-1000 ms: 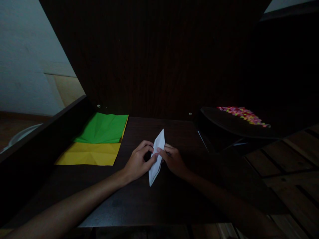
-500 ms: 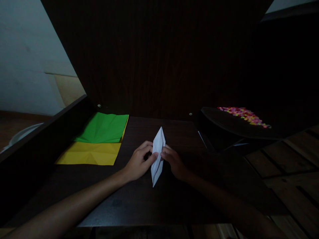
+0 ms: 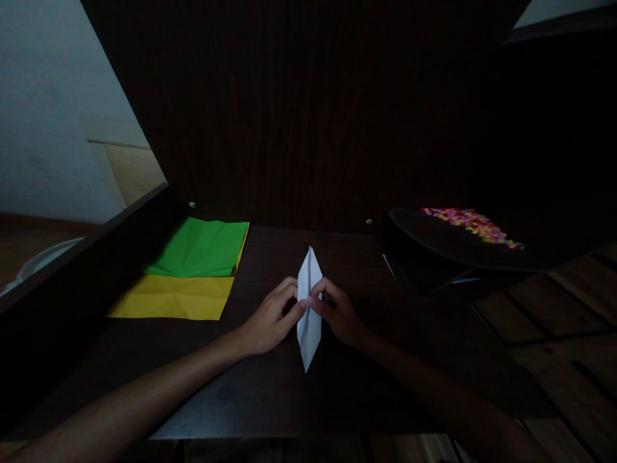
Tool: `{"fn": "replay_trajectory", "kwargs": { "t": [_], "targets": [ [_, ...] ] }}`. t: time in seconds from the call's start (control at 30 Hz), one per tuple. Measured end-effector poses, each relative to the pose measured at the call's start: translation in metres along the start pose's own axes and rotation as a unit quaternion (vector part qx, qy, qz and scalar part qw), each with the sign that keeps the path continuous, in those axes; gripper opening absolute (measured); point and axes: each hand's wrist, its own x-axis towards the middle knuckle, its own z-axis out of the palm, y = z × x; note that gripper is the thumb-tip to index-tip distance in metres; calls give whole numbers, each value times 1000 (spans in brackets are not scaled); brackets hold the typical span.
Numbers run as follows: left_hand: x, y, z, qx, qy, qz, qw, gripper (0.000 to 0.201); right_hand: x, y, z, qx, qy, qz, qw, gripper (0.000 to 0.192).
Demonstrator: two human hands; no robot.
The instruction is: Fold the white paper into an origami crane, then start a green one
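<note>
Folded white paper, a long narrow diamond, held upright on its lower tip over the middle of the dark worktop, upper tip pointing away toward the dark back panel. Left hand closed on the paper's left edge, thumb and forefinger pinching near mid-height, remaining fingers curled behind. Right hand closed on the right edge in the same way, thumb tip meeting the left thumb at the centre crease. Both forearms stretched in from the near edge, resting low over the worktop. Lower tip of the paper just at or touching the surface; cannot tell which in the dim light. Well to the left, a green sheet lying flat, creased, overlapping the far part of a yellow sheet, also creased, both against a dark side rail. To the right, well apart from the hands, a dark curved tray carrying a strip of small bright multicoloured pieces. Wooden floor planks beyond the right edge.
</note>
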Motion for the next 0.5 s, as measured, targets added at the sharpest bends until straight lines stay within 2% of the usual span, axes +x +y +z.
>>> {"fn": "replay_trajectory", "kwargs": {
  "t": [0.3, 0.5],
  "targets": [
    [0, -2, -3, -50, -19, -33, 998, 21, 0, 2, 4, -17, 34, 3, 999, 22],
    [2, -4, -1, -54, 27, -44, 997, 24, 0, 3, 2, 5, 34, 9, 999, 23]
  ]
}}
